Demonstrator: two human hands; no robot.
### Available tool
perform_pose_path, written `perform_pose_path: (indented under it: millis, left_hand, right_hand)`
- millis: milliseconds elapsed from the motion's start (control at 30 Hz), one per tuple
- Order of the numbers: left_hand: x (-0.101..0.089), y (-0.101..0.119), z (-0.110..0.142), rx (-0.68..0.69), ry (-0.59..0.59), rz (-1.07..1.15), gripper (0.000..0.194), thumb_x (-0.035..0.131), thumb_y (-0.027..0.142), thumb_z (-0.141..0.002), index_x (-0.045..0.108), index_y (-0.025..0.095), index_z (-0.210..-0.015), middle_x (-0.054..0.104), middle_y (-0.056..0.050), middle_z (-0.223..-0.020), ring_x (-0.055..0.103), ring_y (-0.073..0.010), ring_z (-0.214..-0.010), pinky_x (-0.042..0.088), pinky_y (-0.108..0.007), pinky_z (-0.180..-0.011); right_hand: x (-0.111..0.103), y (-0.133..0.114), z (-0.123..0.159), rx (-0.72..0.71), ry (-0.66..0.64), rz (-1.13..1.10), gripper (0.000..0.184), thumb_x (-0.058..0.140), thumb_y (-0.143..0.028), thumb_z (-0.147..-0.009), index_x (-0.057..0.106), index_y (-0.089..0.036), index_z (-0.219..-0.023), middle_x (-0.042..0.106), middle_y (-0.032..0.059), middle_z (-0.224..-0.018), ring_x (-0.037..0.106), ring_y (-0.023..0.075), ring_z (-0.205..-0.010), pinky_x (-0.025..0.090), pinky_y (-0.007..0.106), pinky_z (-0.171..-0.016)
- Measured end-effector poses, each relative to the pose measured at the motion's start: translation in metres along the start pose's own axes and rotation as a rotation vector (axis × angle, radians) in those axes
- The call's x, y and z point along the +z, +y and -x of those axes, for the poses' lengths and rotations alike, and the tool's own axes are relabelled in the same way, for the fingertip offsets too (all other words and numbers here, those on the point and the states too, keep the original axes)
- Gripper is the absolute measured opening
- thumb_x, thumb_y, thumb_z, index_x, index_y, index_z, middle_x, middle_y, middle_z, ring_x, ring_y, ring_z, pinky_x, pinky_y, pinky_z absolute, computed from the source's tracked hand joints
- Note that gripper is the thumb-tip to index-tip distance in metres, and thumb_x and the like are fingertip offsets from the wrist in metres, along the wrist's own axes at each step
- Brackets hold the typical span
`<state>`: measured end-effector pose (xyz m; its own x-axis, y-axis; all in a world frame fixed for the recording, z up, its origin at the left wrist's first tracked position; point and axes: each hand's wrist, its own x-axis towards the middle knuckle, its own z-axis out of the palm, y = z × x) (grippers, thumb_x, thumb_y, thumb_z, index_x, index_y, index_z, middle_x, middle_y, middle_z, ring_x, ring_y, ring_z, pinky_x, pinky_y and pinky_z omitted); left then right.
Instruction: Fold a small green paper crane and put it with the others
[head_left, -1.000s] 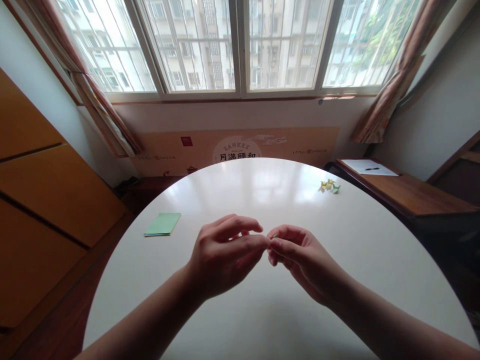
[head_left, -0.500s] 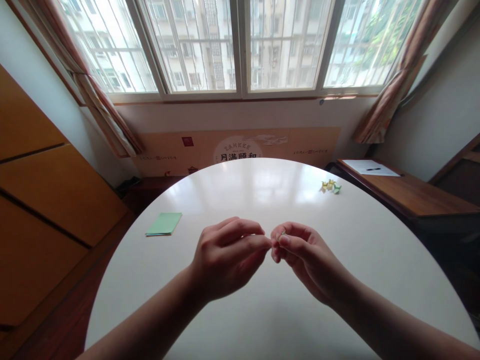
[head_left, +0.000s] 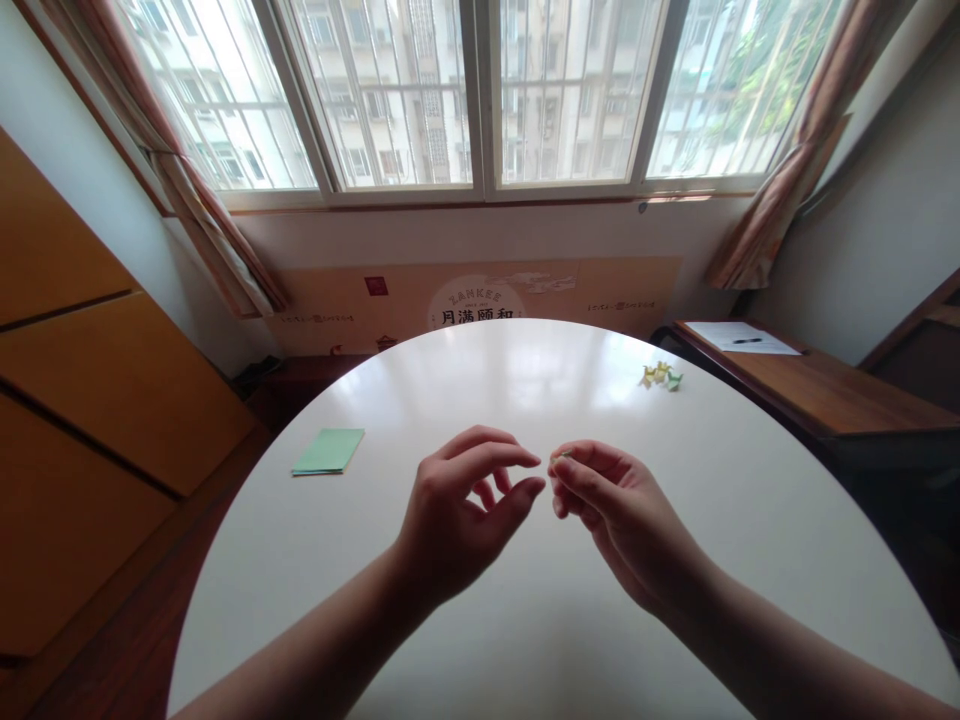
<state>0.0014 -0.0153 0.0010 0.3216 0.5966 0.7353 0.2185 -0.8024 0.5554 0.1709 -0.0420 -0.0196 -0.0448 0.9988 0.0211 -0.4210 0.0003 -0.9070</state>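
Observation:
My right hand (head_left: 616, 505) pinches a small piece of folded paper (head_left: 561, 457) between thumb and forefinger. Only a pale greenish edge of the paper shows; the fingers hide the rest. Close beside it, my left hand (head_left: 457, 510) is open, its thumb and fingertips parted with nothing between them. Both hands are above the white round table (head_left: 540, 640). A stack of square green paper (head_left: 330, 451) lies on the table to the left of my left hand. At the far right of the tabletop sit several small folded paper shapes (head_left: 660, 376), yellow and green.
A wooden side table (head_left: 862, 390) stands at the right, bearing a white sheet (head_left: 739, 338) with a dark pen on it. Wooden cabinets (head_left: 90, 480) line the left side. Beyond the table are a printed banner (head_left: 337, 295) and a barred window.
My left thumb and fingers have spread apart and come away from the folded paper. My right hand keeps its pinch on the paper, having shifted only slightly.

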Motion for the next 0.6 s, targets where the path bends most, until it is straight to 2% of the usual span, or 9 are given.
perform_pose_path:
  millis: [67, 133, 233, 467, 600]
  left_hand:
    - [0.0014, -0.0016, 0.0002, -0.096, -0.013, 0.031, 0.007, 0.072, 0.015, -0.082, 0.073, 0.015, -0.09, 0.068, -0.006, -0.088, 0.061, -0.0088, -0.059, 0.051, -0.016, -0.043]
    - [0.0022, -0.0028, -0.0002, -0.127, -0.026, 0.055, 0.007, 0.072, 0.017, -0.083, 0.074, 0.015, -0.089, 0.068, -0.006, -0.086, 0.061, -0.0093, -0.058, 0.05, -0.016, -0.042]
    - [0.0022, -0.0042, -0.0009, -0.083, -0.024, 0.054, 0.006, 0.072, 0.014, -0.082, 0.075, 0.016, -0.088, 0.069, -0.006, -0.084, 0.062, -0.0092, -0.058, 0.051, -0.017, -0.044]
    - [-0.0017, -0.0064, -0.002, 0.134, -0.003, -0.056, 0.013, 0.069, 0.005, -0.083, 0.074, 0.016, -0.087, 0.07, -0.006, -0.084, 0.065, -0.0102, -0.065, 0.053, -0.017, -0.049]
    - [-0.0032, -0.0064, -0.0048, 0.089, 0.036, -0.071, 0.01, 0.068, 0.006, -0.083, 0.073, 0.015, -0.084, 0.07, -0.005, -0.084, 0.064, -0.0099, -0.064, 0.053, -0.016, -0.048]
  right_hand:
    - [0.0002, 0.001, -0.0003, 0.047, 0.0, -0.029, 0.026, 0.085, -0.039, -0.071, 0.074, -0.017, -0.08, 0.061, 0.0017, -0.069, 0.05, 0.0126, -0.063, 0.04, 0.027, -0.063]
    - [0.0005, 0.0023, -0.0001, 0.093, -0.014, -0.057, 0.028, 0.087, -0.039, -0.069, 0.075, -0.017, -0.079, 0.06, 0.002, -0.069, 0.051, 0.0124, -0.063, 0.04, 0.027, -0.063]
    - [0.001, 0.0037, 0.0002, 0.145, -0.038, -0.078, 0.029, 0.088, -0.04, -0.069, 0.076, -0.016, -0.079, 0.06, 0.0024, -0.069, 0.05, 0.0121, -0.064, 0.04, 0.026, -0.062]
    - [0.0018, 0.0029, 0.0, 0.198, -0.096, -0.081, 0.028, 0.087, -0.038, -0.07, 0.075, -0.015, -0.079, 0.059, 0.003, -0.073, 0.048, 0.0117, -0.067, 0.04, 0.024, -0.061]
    - [0.0032, 0.0023, 0.0014, 0.204, -0.138, -0.084, 0.026, 0.087, -0.036, -0.07, 0.075, -0.016, -0.081, 0.058, 0.0029, -0.076, 0.049, 0.0119, -0.07, 0.043, 0.023, -0.062]
